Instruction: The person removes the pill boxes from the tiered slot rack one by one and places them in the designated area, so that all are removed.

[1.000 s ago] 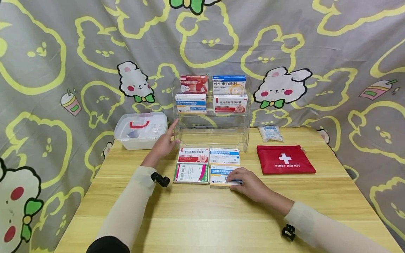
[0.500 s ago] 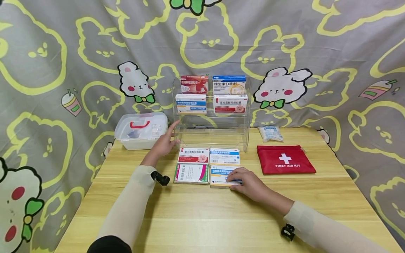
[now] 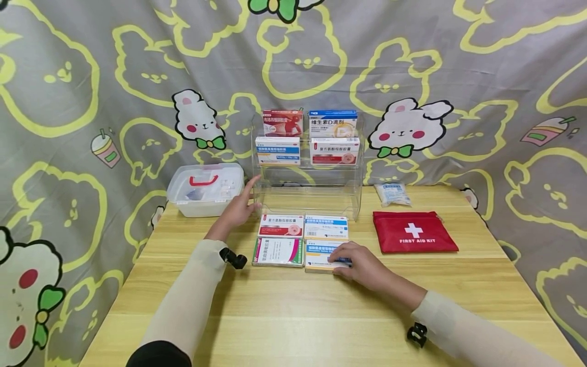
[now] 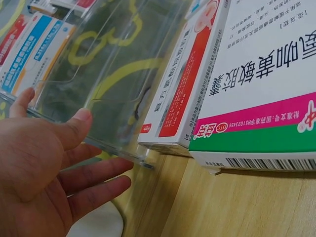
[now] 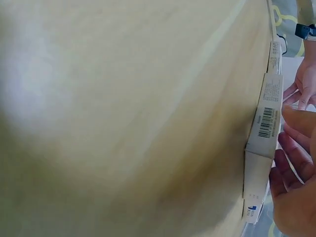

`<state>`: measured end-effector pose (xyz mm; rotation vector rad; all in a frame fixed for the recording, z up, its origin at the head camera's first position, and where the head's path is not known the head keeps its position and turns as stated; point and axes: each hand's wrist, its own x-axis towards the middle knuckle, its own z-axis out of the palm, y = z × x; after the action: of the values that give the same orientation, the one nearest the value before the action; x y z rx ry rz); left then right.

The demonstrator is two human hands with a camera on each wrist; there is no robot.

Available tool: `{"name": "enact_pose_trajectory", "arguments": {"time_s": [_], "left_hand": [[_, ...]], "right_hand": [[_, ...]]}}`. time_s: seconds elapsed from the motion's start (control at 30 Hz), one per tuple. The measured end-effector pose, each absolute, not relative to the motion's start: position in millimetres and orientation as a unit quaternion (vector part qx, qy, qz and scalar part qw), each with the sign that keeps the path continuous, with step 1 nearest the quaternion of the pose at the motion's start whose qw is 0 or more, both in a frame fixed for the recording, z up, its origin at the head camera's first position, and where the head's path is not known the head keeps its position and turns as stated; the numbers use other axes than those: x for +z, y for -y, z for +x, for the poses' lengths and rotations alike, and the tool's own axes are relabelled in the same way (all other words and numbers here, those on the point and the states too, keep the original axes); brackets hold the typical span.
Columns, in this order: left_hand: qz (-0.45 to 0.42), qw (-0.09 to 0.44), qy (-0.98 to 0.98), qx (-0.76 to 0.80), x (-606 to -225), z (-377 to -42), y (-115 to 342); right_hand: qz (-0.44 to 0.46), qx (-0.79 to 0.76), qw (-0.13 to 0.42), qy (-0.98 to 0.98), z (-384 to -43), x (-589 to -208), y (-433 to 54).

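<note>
My left hand (image 3: 236, 210) is at the left side of a clear acrylic display rack (image 3: 309, 210). In the left wrist view its fingers are spread, with the thumb and index finger at the rack's side panel. My right hand (image 3: 362, 266) rests on a blue-and-white medicine box (image 3: 316, 257), fingertips on its top and thumb by the front edge. That box lies flat among a red-and-white box (image 3: 281, 226), another blue-and-white box (image 3: 326, 227) and a green-and-magenta box (image 3: 277, 252). In the right wrist view, the fingers (image 5: 291, 148) bend lightly over the box.
The rack's upper tiers hold a red box (image 3: 282, 124), a vitamin D box (image 3: 332, 125) and two more medicine boxes. A lidded plastic case (image 3: 205, 191) stands left. On the right lie a red first aid pouch (image 3: 415, 232) and a small white packet (image 3: 393, 194). A patterned curtain hangs behind.
</note>
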<state>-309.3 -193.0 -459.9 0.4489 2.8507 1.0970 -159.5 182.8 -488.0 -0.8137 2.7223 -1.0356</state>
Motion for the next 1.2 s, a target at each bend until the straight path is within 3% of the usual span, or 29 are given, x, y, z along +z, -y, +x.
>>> {"name": "enact_pose_trajectory", "arguments": {"time_s": [0.6,1.2], "left_hand": [[0.147,0.029,-0.923,0.353,-460.4,-310.3,191.1],[0.144,0.037,-0.920,0.362,-461.9,-310.0,191.8]], "right_hand": [[-0.246,-0.340,0.027,-0.907,-219.9,-436.5,-166.6],[-0.249,-0.355,-0.045,-0.900,-294.1,-360.4,-130.3]]}}
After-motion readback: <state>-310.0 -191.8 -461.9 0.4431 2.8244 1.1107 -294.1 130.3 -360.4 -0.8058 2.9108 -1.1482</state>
